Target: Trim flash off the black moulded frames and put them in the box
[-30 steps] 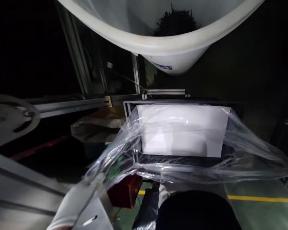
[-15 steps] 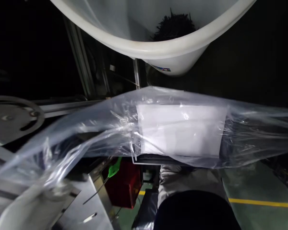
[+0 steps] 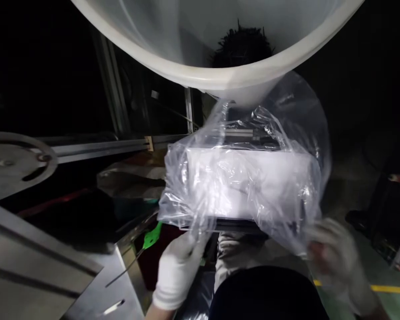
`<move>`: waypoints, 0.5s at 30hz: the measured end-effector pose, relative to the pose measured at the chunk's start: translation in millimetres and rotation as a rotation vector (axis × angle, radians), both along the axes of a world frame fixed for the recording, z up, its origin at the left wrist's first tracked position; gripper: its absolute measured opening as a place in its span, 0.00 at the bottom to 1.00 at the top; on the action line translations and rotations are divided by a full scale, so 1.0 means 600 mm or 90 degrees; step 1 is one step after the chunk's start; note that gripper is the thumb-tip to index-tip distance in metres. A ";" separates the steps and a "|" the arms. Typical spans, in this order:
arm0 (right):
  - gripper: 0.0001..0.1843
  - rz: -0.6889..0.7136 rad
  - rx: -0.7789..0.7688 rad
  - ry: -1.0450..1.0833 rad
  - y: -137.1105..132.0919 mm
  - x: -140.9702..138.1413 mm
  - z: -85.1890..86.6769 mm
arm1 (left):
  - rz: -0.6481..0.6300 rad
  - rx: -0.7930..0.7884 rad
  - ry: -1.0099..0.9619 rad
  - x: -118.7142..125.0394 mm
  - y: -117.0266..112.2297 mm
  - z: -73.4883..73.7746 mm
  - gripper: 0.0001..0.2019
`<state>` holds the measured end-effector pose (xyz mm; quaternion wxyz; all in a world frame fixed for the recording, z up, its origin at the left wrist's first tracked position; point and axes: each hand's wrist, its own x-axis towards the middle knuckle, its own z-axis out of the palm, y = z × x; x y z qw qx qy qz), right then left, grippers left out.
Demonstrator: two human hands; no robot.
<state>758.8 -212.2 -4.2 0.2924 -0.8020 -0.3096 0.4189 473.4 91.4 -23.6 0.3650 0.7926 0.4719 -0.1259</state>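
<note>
While our gloved left hand (image 3: 178, 271) pinches the clear plastic bag (image 3: 243, 178) draped over the white box (image 3: 246, 189), our right hand (image 3: 336, 262) blurs at its right edge, grip unreadable.

Tub: a big white plastic tub (image 3: 216, 78) fills the top of the view, its rim curving low.
Inside the tub: a heap of thin black pieces (image 3: 242, 46) at the bottom.
Frame: grey aluminium bars (image 3: 111, 89) rise behind on the left, and one horizontal rail (image 3: 100, 149) crosses below them.
Disc: a round metal plate (image 3: 18, 162) with a curved slot, far left.
Panel: a sloping steel sheet (image 3: 36, 271) in the lower left corner.
Floor: green, with a yellow line (image 3: 391, 289) at the lower right.
</note>
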 end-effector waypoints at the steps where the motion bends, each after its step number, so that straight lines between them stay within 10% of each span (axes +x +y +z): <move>1: 0.11 0.048 0.051 0.002 0.032 -0.022 -0.016 | -0.090 0.017 -0.033 0.017 -0.017 -0.008 0.10; 5: 0.11 0.088 0.050 0.043 0.150 -0.080 -0.109 | -0.292 -0.023 -0.120 0.105 -0.072 -0.056 0.14; 10: 0.43 0.089 -0.153 0.285 0.206 -0.061 -0.178 | -0.293 -0.222 -0.170 0.186 -0.097 -0.113 0.21; 15: 0.16 0.065 -0.129 0.522 0.210 -0.014 -0.195 | -0.579 -0.188 -0.301 0.188 -0.067 -0.103 0.19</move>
